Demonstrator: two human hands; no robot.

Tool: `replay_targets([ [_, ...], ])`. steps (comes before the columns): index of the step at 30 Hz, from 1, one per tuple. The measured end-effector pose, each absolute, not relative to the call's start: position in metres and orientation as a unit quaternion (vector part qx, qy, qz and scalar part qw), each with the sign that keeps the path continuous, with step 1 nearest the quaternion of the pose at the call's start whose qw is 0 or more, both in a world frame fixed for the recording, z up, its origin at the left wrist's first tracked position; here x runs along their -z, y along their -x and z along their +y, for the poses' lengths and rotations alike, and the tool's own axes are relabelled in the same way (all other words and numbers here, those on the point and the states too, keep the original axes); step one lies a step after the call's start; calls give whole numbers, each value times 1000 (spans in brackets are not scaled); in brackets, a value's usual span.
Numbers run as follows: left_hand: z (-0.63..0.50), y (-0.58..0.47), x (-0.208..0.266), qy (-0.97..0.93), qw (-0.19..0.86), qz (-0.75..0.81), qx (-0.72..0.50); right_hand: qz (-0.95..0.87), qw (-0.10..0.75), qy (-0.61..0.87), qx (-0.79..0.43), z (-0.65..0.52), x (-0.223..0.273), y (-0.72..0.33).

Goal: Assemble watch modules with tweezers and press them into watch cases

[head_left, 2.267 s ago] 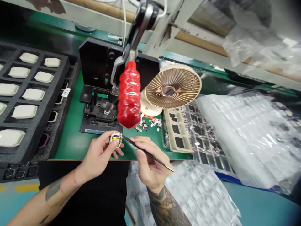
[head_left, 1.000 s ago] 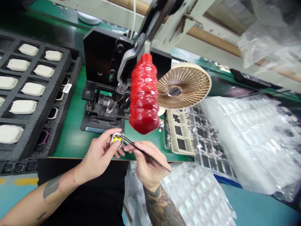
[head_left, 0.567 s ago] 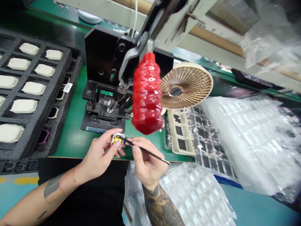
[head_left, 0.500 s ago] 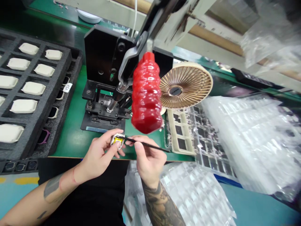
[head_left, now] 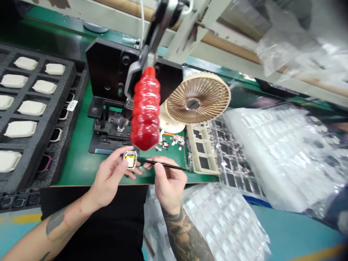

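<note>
The left hand (head_left: 110, 177) pinches a small silver case (head_left: 129, 160) with a yellow inside between thumb and fingers, above the green surface (head_left: 78, 163). The right hand (head_left: 167, 179) grips thin black tweezers (head_left: 163, 165), tip at the case. The red handle (head_left: 145, 108) hides part of the black press (head_left: 108, 94); a white tag (head_left: 71, 105) on the foam tray (head_left: 40, 119) bears illegible writing.

Small rectangular casing (head_left: 130, 160): silvery-white frame with a yellow centre, open face toward the camera, held above the near edge of the green mat, at about 6 o'clock from the red press handle. Thin black tweezers (head_left: 163, 165): long, slender, lying almost level, at 3 o'clock from the casing, the tip pointing to 9 o'clock and meeting the casing's right edge, the far end running right toward the cream tray.
</note>
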State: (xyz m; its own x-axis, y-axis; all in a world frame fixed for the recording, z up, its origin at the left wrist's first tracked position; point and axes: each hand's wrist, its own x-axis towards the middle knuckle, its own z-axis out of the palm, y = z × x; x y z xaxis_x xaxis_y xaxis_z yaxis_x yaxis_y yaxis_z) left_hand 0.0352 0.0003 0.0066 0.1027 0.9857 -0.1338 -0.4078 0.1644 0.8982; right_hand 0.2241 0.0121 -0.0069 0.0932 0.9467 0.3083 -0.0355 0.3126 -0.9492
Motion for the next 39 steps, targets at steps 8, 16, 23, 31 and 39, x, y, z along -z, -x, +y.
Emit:
replay_targets([
  [8, 4, -31, -6, -351, 667, 394, -526, -546, 641, 399, -362, 6, -14, -251],
  [16, 0, -28, -2, -382, 659, 390, -518, -516, 621, 419, -415, 11, 2, -227],
  [23, 5, -31, -4, -344, 659, 425, -516, -484, 624, 329, -517, 2, -7, -245],
  [31, 1, -26, 2, -398, 639, 461, -470, -548, 683, 461, -143, 32, -87, -394],
  [39, 2, -20, 5, -509, 586, 486, -401, -692, 519, 483, 136, 25, -39, -337],
])
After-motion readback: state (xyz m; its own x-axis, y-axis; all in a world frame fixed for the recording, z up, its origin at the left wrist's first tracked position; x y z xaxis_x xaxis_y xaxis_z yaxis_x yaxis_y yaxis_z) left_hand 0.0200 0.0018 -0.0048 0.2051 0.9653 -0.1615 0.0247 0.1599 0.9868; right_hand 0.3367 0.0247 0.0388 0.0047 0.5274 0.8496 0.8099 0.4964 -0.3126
